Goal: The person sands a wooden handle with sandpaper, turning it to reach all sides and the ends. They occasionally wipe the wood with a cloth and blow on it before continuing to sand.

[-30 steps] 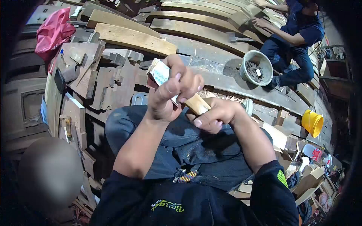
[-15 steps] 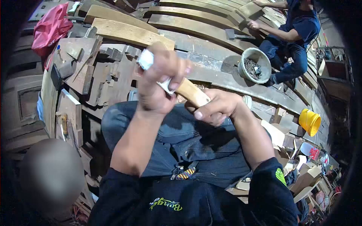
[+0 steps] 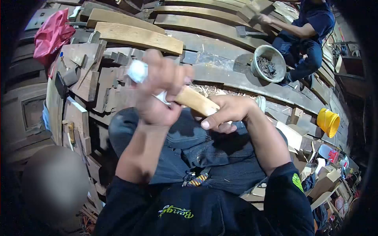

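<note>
Far left of the left fingers: a pink bag [image 3: 54, 37], resting among timber offcuts. Left of and below the same fingers: a tool with a wooden handle [image 3: 71, 131], lying beside boards. Beyond the left fingers: a pale plank [image 3: 136, 37].

Left hand [image 3: 161, 78]: motion-blurred, fingers curled round a white sheet [image 3: 138, 71] and the wood under it. A bunched end of the sheet juts out left of the knuckles; another edge shows by the palm. Fold not readable. Change over the last second: hand and sheet have shifted left, away from the right fingers.

Wooden piece [image 3: 195, 101]: pale, slim, above the lap, slanting down from the left fingers to the right ones; left end hidden in the grip. Longer bare stretch between the hands than a second ago. Judgement: the sheet is probably sliding along the wood; the contact itself is covered.

Right hand [image 3: 230, 110]: thumb over the wood's right end, remaining fingers curled beneath, gripping it. Place nearly unchanged, so it seems to serve as the steady end.

Beyond the right fingers: a hammer-like tool [image 3: 241, 31], then a grey bucket [image 3: 279, 59] of dark pieces, then another person [image 3: 315, 17], seated. Well right of the right fingers: a yellow bucket [image 3: 325, 121]
</note>
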Tool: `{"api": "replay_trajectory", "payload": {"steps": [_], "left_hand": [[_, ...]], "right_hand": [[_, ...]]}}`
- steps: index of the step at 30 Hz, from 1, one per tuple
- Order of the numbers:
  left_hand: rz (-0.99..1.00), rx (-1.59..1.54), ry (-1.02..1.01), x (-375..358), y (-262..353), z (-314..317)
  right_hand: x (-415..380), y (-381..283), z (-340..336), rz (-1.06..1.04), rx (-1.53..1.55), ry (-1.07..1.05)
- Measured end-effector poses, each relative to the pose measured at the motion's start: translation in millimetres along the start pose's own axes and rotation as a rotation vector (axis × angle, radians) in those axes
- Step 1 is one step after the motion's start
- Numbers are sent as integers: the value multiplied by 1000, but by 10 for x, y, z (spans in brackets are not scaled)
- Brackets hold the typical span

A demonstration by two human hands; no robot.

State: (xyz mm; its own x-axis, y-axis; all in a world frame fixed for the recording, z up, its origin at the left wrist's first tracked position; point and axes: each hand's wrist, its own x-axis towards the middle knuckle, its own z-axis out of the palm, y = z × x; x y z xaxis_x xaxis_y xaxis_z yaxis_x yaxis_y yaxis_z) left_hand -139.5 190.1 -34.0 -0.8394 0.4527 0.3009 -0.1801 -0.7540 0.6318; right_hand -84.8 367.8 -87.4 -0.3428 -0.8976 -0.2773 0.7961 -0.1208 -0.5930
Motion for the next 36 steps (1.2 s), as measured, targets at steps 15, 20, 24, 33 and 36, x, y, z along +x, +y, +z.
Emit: {"api": "replay_trajectory", "payload": {"steps": [15, 20, 24, 33, 36], "left_hand": [[55, 107, 167, 34, 0, -79], [73, 103, 95, 16, 32, -69], [32, 73, 18, -59, -188, 25], [-32, 24, 61, -118, -229, 50], [-11, 72, 84, -37, -108, 87]], "right_hand": [[67, 18, -116, -292, -746, 329], [62, 58, -114, -372, -777, 320], [14, 34, -144, -379, -734, 282], [4, 25, -95, -358, -680, 244], [51, -8, -134, -304, -710, 229]]}}
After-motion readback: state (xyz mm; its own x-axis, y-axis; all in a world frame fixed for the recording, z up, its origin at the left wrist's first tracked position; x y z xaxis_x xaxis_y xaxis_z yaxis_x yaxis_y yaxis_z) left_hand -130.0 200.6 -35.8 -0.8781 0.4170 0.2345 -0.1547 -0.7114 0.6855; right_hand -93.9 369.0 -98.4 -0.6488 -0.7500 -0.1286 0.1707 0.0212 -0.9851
